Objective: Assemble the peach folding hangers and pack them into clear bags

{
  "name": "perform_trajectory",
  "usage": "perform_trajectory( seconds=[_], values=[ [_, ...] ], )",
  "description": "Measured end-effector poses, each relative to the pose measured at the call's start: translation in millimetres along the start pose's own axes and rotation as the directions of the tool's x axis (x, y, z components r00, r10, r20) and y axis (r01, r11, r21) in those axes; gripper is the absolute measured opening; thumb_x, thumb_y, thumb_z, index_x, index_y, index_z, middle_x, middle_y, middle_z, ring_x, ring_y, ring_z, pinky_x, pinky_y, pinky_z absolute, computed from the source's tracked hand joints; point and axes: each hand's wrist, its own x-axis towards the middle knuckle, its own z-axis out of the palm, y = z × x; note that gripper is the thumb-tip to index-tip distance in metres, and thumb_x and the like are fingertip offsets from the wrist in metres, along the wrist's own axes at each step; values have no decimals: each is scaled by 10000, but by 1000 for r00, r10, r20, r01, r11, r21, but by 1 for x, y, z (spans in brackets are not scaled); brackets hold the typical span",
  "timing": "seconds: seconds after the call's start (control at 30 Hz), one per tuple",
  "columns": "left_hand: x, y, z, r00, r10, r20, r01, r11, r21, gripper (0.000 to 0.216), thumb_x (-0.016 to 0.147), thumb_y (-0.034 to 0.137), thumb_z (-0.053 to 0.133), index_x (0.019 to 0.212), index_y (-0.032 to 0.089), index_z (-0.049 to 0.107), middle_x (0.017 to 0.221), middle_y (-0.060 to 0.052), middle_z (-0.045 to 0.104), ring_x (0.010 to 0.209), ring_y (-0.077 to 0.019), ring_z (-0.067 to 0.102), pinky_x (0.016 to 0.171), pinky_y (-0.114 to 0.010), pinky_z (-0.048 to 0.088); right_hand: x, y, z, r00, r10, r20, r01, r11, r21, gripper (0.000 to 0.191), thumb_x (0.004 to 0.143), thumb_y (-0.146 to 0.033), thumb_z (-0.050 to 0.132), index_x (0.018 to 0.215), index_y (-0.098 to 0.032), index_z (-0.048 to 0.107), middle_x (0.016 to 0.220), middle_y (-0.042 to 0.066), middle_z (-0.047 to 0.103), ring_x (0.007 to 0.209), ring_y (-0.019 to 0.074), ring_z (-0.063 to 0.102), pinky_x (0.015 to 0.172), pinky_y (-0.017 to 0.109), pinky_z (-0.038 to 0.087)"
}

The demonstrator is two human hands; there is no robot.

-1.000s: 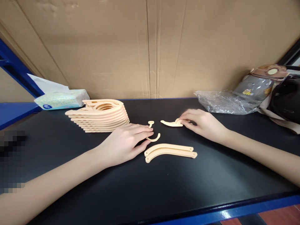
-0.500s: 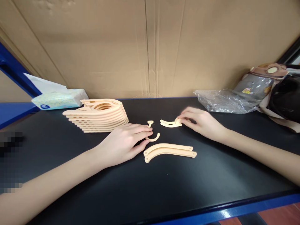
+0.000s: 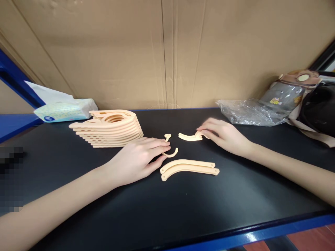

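Note:
My left hand (image 3: 142, 155) lies palm down on the black table, its fingers together over a cream plastic hanger hook (image 3: 172, 153); part of the hook is hidden beneath the fingertips. Just beyond those fingers is a small T-shaped end piece (image 3: 168, 136). With thumb and fingers, my right hand (image 3: 221, 134) pinches the right end of two short curved cream strips (image 3: 190, 137) lying close together. In front of both hands, two longer curved hanger arms (image 3: 190, 167) with holes in their ends lie side by side. Behind my left hand stands a stack of cream hangers (image 3: 112, 132).
A tissue pack (image 3: 66, 111) sits at the back left, near a blue frame post. At the back right are a clear plastic bag (image 3: 248, 111), a bottle (image 3: 284, 94) with a brown lid, and a black bag with a strap. Cardboard (image 3: 117, 52) walls the back.
The two short strips under my right hand have come closer together, nearly lined up. My right hand has shifted very slightly; my left hand stays on the hook.

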Motion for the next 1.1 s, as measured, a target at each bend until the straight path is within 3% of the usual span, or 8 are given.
perform_trajectory(
  seconds=[0.27, 0.57, 0.77, 0.87, 1.0, 1.1],
  values=[
    [1, -1, 1, 1000, 8, -3, -8, 999, 34, 288, 986, 270, 460, 1099, 175, 707, 1182, -47, 711, 1019, -228, 688, 917, -409, 548, -2, 1, -9, 996, -12, -87, 10, 999, -30, 282, 994, -270, 407, 1121, -206, 651, 1090, 82, 654, 959, 224, 652, 861, 392, 496],
    [4, 2, -3, 979, 200, -42, -189, 963, 190, 302, 1010, 144, 384, 1037, 129, 685, 1026, -28, 749, 977, -192, 681, 988, -393, 467, -4, -8, -10, 987, -97, -125, 88, 993, -77, 223, 981, -267, 471, 1093, -203, 654, 1057, 70, 670, 922, 215, 650, 807, 386, 450],
    [5, 5, -5, 980, 188, -65, -168, 956, 240, 245, 990, 142, 433, 961, 109, 675, 976, -53, 730, 866, -207, 672, 750, -347, 522, -6, -13, -11, 958, -250, -140, 229, 962, -150, 216, 969, -204, 489, 1096, -176, 661, 1028, 84, 687, 934, 220, 651, 753, 372, 423],
    [3, 8, -9, 976, 201, -89, -173, 951, 258, 191, 979, 147, 474, 991, 101, 659, 998, -63, 724, 853, -200, 666, 713, -325, 519, -7, -19, -12, 938, -316, -145, 289, 941, -177, 216, 957, -180, 503, 1107, -173, 659, 1030, 90, 683, 927, 219, 639, 757, 375, 438],
    [3, 15, -14, 950, 289, -114, -251, 930, 268, 134, 947, 132, 544, 1035, 96, 638, 1038, -68, 721, 839, -194, 652, 710, -319, 515, -9, -35, -13, 924, -363, -118, 344, 926, -153, 331, 950, -165, 512, 1276, -190, 568, 1195, 109, 637, 1063, 222, 604, 861, 386, 475],
    [6, 24, -17, 919, 371, -130, -338, 915, 221, 143, 960, 105, 503, 978, 77, 642, 969, -79, 727, 774, -186, 639, 670, -314, 513, -12, -49, -12, 920, -387, -60, 378, 918, -124, 448, 960, -182, 505, 1404, -183, 444, 1395, 140, 518, 1214, 217, 535, 958, 389, 465]
  ],
)
